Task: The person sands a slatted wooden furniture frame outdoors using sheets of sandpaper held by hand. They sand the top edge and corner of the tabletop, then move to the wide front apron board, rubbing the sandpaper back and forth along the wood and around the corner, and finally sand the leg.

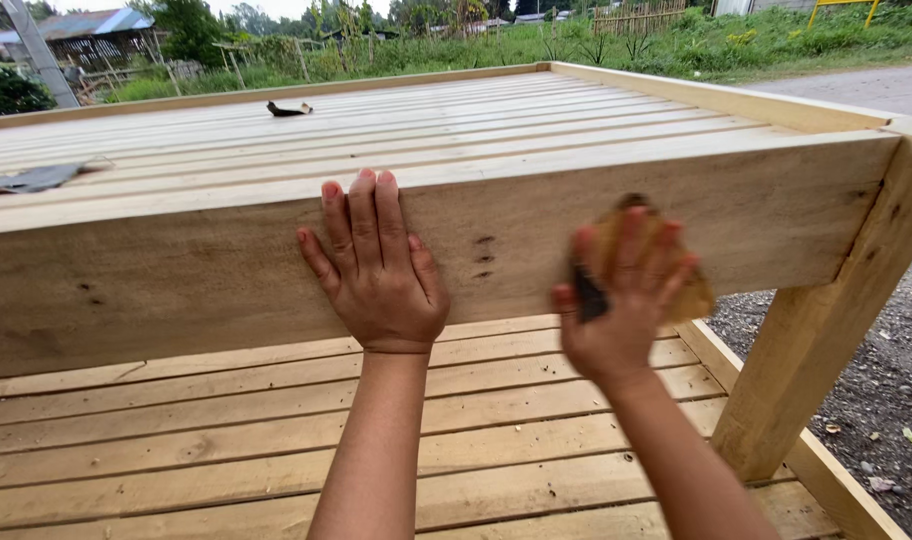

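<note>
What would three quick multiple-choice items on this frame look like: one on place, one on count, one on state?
1. Where does the left hand rest?
A. flat on the pale wooden side board
B. on the gravel ground
C. on the corner post

2. How many small dark scraps lie on the slatted wooden top?
A. none
B. two
C. five

3. What is the state of the right hand?
A. open and empty
B. pressing a brown sheet of sandpaper against the board
C. resting on the lower slats

Answers: 1 A, palm and fingers lie on the board face. 2 B, a grey scrap at left, a dark scrap farther back. 3 B, fingers spread over the sheet, blurred.
</note>
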